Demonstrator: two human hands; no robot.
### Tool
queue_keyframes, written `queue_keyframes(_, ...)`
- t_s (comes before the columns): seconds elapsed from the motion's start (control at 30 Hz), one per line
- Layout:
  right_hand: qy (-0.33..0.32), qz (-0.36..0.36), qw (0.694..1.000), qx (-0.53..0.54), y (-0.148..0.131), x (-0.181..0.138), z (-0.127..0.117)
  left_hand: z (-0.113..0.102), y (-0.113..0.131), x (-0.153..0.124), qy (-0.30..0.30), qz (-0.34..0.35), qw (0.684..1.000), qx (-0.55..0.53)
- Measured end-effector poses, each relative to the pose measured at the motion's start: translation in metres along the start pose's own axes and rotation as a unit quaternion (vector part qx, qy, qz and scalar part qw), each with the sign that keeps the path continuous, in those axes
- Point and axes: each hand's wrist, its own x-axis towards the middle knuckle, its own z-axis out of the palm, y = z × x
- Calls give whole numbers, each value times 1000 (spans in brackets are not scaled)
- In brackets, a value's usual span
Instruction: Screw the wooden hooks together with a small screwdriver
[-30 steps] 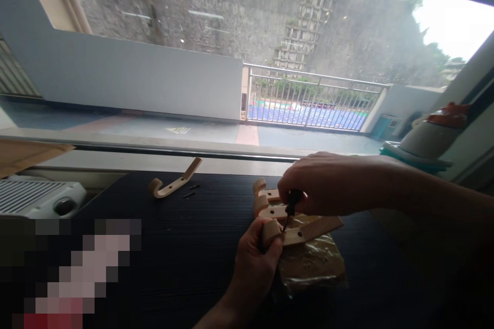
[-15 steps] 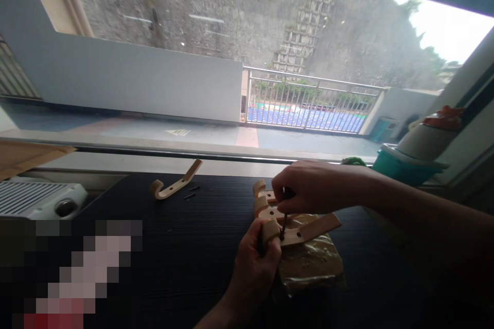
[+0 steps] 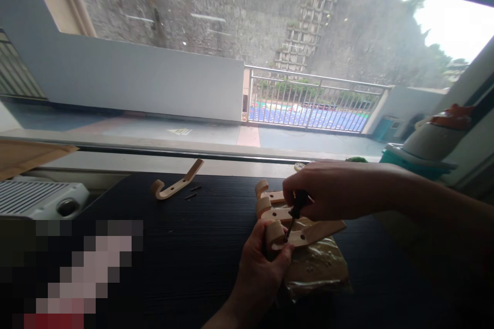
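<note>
My left hand (image 3: 266,262) grips the curled end of the nearest wooden hook (image 3: 316,232), thumb and fingers closed around it. A screwdriver (image 3: 296,206) with a dark handle is held in my right hand (image 3: 328,190). Its shaft slants down, and the tip meets the hole beside the curl. Behind lie further wooden hooks (image 3: 275,214), side by side and partly covered by my right hand. Under the hooks is a brown piece in clear plastic wrap (image 3: 316,267). Whether a screw sits under the tip I cannot tell.
A separate wooden hook (image 3: 179,185) lies at the table's far left, with two dark screws (image 3: 191,196) beside it. The black table (image 3: 193,252) ends at the window ledge. A white slotted appliance (image 3: 42,198) stands left; a teal container (image 3: 412,162) stands right.
The screwdriver has gone from nearly upright to tilted, its handle leaning right. My right hand has shifted slightly right and exposes more of the handle. The left hand keeps its hold.
</note>
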Motion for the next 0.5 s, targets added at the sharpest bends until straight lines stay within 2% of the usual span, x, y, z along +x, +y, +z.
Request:
queue_keyframes(0.37, -10, 35, 999, 9, -1, -1, 2, 1, 1, 3, 12, -17, 998, -57)
queue_keyframes(0.5, -7, 42, 999, -29, -2, -1, 0, 0, -4, 4, 8, -10, 999, -40)
